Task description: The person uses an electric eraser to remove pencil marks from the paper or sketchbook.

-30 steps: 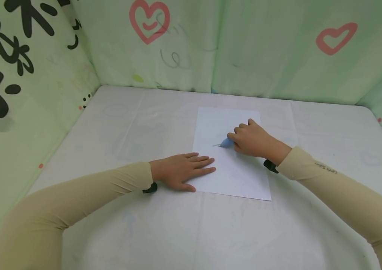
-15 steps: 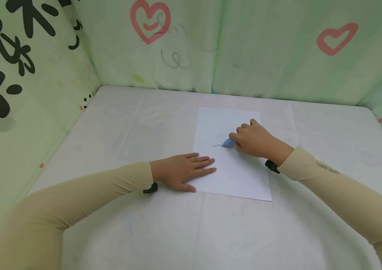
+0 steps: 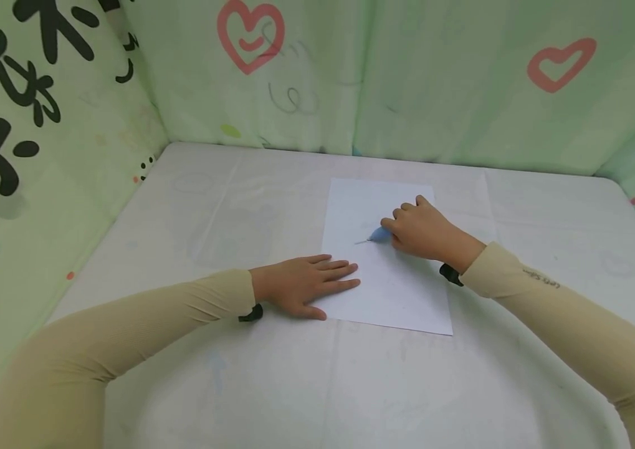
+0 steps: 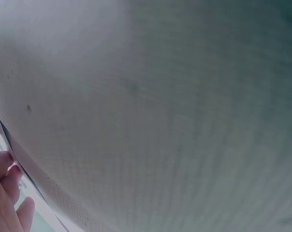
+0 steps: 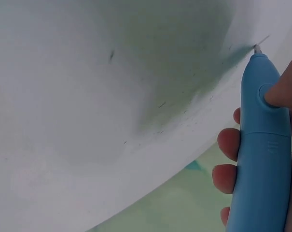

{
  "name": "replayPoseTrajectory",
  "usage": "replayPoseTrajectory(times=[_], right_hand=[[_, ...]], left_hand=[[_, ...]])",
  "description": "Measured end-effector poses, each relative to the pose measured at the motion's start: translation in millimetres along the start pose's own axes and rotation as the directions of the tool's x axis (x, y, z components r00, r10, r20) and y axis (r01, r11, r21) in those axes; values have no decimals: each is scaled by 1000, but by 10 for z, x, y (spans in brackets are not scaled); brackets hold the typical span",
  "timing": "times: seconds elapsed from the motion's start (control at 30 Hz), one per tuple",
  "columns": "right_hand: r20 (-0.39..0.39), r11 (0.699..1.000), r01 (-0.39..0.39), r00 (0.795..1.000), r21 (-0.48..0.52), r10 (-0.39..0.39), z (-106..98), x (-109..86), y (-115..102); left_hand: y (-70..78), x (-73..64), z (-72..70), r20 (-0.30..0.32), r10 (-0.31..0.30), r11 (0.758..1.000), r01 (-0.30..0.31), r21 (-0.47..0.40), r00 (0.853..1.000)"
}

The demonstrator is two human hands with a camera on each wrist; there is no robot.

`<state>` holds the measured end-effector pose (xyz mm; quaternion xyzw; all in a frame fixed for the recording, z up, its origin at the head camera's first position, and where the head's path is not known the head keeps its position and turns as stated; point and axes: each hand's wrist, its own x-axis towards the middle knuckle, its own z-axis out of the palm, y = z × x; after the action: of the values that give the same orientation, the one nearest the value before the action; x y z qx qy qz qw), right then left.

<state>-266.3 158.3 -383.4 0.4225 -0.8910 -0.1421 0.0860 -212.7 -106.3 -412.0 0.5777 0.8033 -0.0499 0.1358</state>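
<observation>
A white sheet of paper [image 3: 396, 299] lies on the table with a short thin grey line [image 3: 360, 242] on it. My left hand [image 3: 306, 287] rests on its left edge, fingers spread and straight; the left wrist view catches only a few fingertips [image 4: 3, 164]. Curled round a blue electric eraser [image 5: 261, 154], my right hand [image 3: 420, 231] holds it over the middle of the sheet. The right thumb [image 5: 283, 89] presses on its round button. Its small pale tip [image 5: 257, 49] meets the paper at the line's end. In the head view, the hand hides most of the eraser.
Small dark crumbs [image 5: 161, 104] are scattered on the paper. A white cloth [image 3: 227, 386] covers the table. Green curtains [image 3: 435, 93] with red hearts and dark lettering stand behind and at the sides.
The right hand and the eraser have shifted slightly to the right, then a touch away from me. The left hand stays in place on the paper.
</observation>
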Motion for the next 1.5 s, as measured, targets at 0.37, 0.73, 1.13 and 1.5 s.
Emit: replayPoseTrajectory(times=[0.37, 0.73, 1.13, 1.5], right_hand=[[9, 1000, 9, 1000, 5, -10, 8, 7, 2], [-6, 1000, 9, 1000, 7, -9, -12, 13, -15], [16, 1000, 14, 1000, 19, -15, -20, 24, -16], [5, 1000, 11, 1000, 5, -11, -21, 25, -15]], left_hand=[[-8, 8, 14, 0, 3, 1000, -3, 0, 1000], [-6, 10, 15, -5, 3, 1000, -3, 25, 1000], [-6, -5, 17, -35, 11, 1000, -11, 10, 999], [-19, 4, 33, -28, 9, 1000, -9, 7, 1000]])
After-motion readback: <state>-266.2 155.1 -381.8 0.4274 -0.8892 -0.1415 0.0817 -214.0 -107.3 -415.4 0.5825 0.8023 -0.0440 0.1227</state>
